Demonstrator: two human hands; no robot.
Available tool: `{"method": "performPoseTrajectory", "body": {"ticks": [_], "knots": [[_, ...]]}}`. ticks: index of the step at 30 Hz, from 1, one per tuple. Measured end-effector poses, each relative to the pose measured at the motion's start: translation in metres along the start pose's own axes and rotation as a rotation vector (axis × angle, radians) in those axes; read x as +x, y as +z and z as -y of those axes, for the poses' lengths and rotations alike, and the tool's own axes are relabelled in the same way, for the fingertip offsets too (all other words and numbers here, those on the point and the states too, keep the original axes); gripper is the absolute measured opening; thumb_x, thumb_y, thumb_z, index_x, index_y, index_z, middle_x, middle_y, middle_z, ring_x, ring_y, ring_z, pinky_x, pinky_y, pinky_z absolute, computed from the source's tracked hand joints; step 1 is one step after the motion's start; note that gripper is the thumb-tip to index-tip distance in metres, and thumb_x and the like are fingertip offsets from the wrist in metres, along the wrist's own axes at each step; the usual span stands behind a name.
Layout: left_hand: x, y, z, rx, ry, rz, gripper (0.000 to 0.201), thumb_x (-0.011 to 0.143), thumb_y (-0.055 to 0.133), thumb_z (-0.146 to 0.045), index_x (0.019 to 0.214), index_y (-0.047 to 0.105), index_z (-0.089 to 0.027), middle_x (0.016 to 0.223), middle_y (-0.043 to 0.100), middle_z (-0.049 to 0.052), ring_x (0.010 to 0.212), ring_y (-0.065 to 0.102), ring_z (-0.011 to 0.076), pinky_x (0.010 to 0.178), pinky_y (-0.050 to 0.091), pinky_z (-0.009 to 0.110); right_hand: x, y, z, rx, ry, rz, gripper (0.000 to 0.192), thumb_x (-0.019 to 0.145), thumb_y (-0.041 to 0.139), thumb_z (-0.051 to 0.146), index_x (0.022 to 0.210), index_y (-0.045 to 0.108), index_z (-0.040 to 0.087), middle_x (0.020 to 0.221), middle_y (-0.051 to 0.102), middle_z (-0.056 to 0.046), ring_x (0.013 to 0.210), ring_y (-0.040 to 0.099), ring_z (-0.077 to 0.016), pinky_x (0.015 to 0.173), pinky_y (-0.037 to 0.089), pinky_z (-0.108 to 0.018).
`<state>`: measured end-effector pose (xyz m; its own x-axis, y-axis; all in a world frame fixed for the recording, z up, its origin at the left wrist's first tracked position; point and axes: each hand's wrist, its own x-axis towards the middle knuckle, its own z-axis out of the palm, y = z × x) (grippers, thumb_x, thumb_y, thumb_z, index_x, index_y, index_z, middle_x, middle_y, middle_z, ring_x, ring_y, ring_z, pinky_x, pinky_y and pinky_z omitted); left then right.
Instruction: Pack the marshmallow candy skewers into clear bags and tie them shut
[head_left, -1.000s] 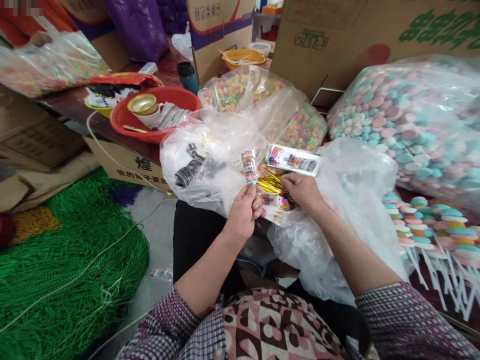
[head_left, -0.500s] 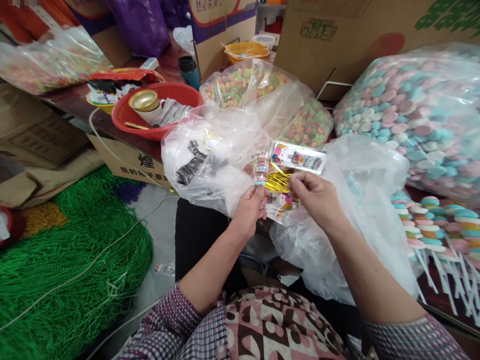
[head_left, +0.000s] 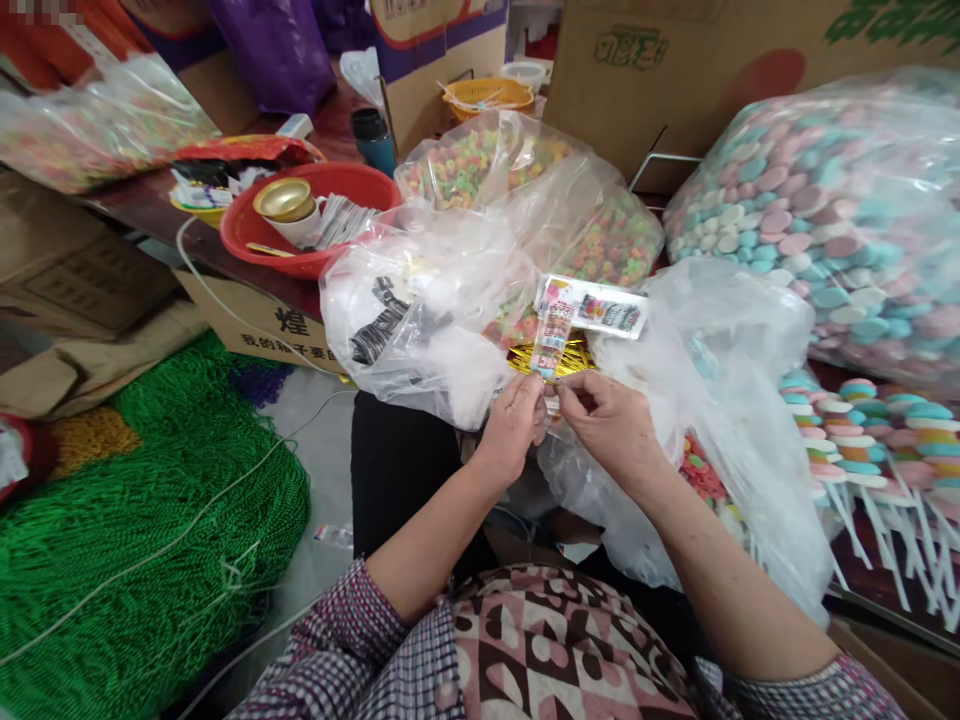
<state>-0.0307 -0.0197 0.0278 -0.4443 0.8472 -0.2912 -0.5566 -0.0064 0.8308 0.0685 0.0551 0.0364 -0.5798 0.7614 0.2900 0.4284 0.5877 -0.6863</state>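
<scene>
My left hand is closed in a pinch on the lower end of a small clear printed candy bag, which stands upright above the fingers with pastel candy inside. My right hand is pinched at the same end of the bag, its fingertips almost touching the left ones. A thin gold twist tie shows between the fingertips, mostly hidden. Just behind the hands lies a pile of gold twist ties. Flat printed bags lie beyond it.
Clear bags of colourful candy stand behind. To the right are a big bag of pastel candies and candy skewers. On the left sit a red basin and green cords. Crumpled plastic lies beside my right arm.
My right hand has moved left from the gold tie pile to the bag's lower end. The bag and my left hand have shifted slightly right, in front of the pile.
</scene>
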Motion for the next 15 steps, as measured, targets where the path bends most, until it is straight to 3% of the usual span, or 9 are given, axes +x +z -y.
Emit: {"method": "performPoseTrajectory", "body": {"ticks": [2, 7, 10, 12, 15], "knots": [[-0.003, 0.0, -0.003, -0.065, -0.061, 0.056, 0.028, 0.091, 0.051, -0.039, 0.071, 0.049, -0.019, 0.048, 0.027, -0.011, 0.036, 0.021, 0.0043, 0.037, 0.024, 0.017, -0.002, -0.002, 0.001, 0.076, 0.046, 0.012, 0.016, 0.082, 0.053, 0.025, 0.074, 0.066, 0.021, 0.073, 0.072, -0.003, 0.065, 0.063, -0.0175, 0.062, 0.044, -0.028], [-0.005, -0.006, -0.009, -0.183, -0.299, 0.341, 0.031, 0.092, 0.047, -0.037, 0.067, 0.052, -0.017, 0.041, 0.021, -0.012, 0.031, 0.014, 0.0042, 0.035, 0.024, 0.016, -0.006, -0.006, -0.005, 0.315, 0.192, 0.098, 0.018, 0.084, 0.058, 0.032, 0.071, 0.064, 0.02, 0.067, 0.066, -0.001, 0.062, 0.059, -0.0158, 0.059, 0.044, -0.028], [-0.005, -0.01, -0.012, -0.189, -0.403, 0.454, 0.035, 0.094, 0.045, -0.035, 0.065, 0.053, -0.017, 0.041, 0.019, -0.012, 0.031, 0.013, 0.0042, 0.034, 0.024, 0.016, -0.007, -0.014, -0.013, 0.58, 0.189, 0.196, 0.02, 0.083, 0.066, 0.041, 0.086, 0.069, 0.022, 0.086, 0.072, -0.003, 0.084, 0.066, -0.0203, 0.079, 0.052, -0.033], [-0.006, -0.01, -0.012, -0.206, -0.457, 0.529, 0.036, 0.095, 0.042, -0.033, 0.065, 0.052, -0.016, 0.041, 0.018, -0.011, 0.031, 0.013, 0.0045, 0.034, 0.025, 0.016, -0.007, -0.02, -0.019, 0.676, 0.16, 0.286, 0.026, 0.083, 0.069, 0.045, 0.098, 0.071, 0.024, 0.103, 0.073, -0.004, 0.104, 0.065, -0.0228, 0.095, 0.049, -0.038], [-0.008, -0.009, -0.013, -0.262, -0.493, 0.588, 0.036, 0.096, 0.039, -0.031, 0.065, 0.051, -0.017, 0.041, 0.019, -0.011, 0.031, 0.013, 0.0047, 0.034, 0.026, 0.016, -0.009, -0.023, -0.026, 0.687, 0.116, 0.381, 0.024, 0.085, 0.068, 0.046, 0.098, 0.073, 0.026, 0.104, 0.074, -0.003, 0.107, 0.065, -0.0234, 0.099, 0.047, -0.041]]}}
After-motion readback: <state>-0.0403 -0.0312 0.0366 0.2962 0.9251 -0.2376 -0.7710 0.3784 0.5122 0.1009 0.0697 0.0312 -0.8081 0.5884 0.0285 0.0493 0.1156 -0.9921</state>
